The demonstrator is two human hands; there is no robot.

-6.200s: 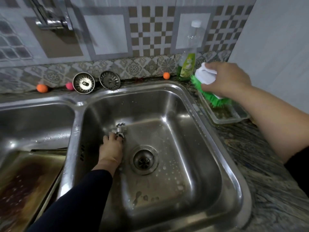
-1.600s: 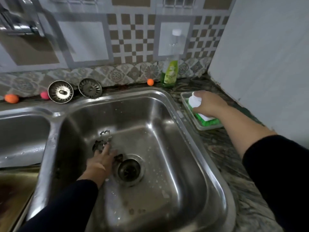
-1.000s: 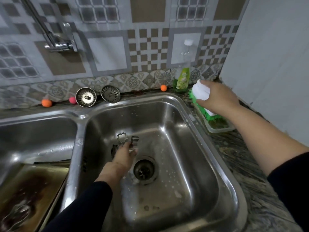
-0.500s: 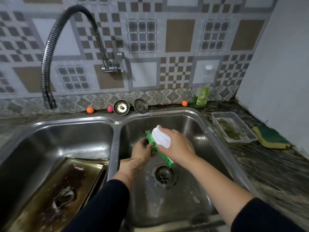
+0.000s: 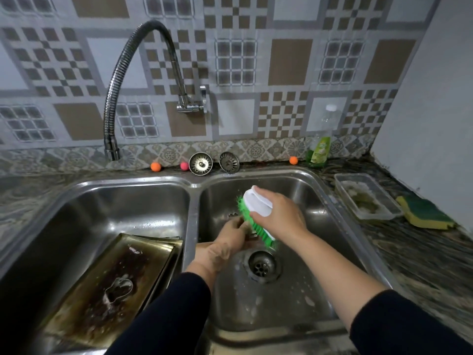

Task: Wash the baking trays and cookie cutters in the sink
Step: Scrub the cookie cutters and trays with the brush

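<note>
Your right hand (image 5: 277, 217) has its grip wrapped around the white handle of the scrubbing brush (image 5: 256, 216), green bristles angled down toward your left hand (image 5: 225, 243). Your left grip is curled on a small metal piece, most likely a cookie cutter (image 5: 252, 236), though it is almost wholly hidden by fingers and bristles and its shape cannot be made out. Both hands meet low in the right basin of the sink (image 5: 314, 190), just above the drain (image 5: 261, 265). Six seconds back your right hand held the brush over the plastic tub (image 5: 366, 201) on the bench (image 5: 422, 252) and your left touched the cutters on the basin floor; since then the brush has come across into the basin and your left hand has lifted a piece up to it. Half a second ago the hands were already together, and the brush now sits a little further over the left fingers. In the left basin the stained baking trays (image 5: 112, 283) lie stacked and tilted, with another cutter (image 5: 119, 290) resting on the top one. A sponge (image 5: 425, 213) lies beside the tub, and the soap bottle (image 5: 321, 142) stands at the back wall.
</note>
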